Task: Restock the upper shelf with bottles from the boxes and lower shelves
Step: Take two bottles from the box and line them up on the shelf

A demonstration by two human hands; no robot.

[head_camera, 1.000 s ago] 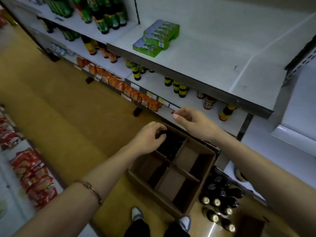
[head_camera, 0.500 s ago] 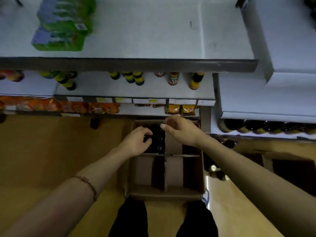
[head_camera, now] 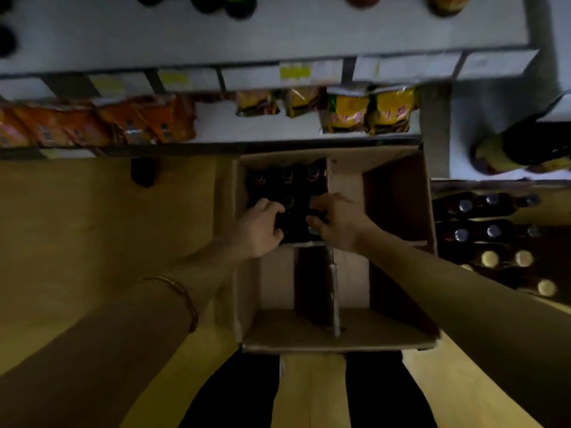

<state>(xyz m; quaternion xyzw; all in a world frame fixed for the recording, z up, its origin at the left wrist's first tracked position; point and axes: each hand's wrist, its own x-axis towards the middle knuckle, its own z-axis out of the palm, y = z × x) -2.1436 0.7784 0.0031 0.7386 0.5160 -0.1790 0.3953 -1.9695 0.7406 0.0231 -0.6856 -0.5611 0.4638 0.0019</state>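
Observation:
An open cardboard box point(head_camera: 336, 342) with dividers stands on the floor in front of my feet. Its far left compartment holds several dark bottles point(head_camera: 287, 186) seen from above. My left hand point(head_camera: 258, 230) reaches into that compartment with its fingers curled round the top of a dark bottle at the near left. My right hand point(head_camera: 335, 222) is beside it, fingers curled round the top of another dark bottle at the near right. The other compartments of the box hold nothing.
A white shelf point(head_camera: 278, 32) runs across the top, with price tags on its edge. Below it lie orange packets point(head_camera: 99, 125) and yellow packets point(head_camera: 370, 109). More dark bottles point(head_camera: 491, 233) stand right of the box. Wooden floor point(head_camera: 92, 227) lies to the left.
The view tilted down from the shelves to the box. Both hands dropped deeper into the far left compartment and closed round bottle tops.

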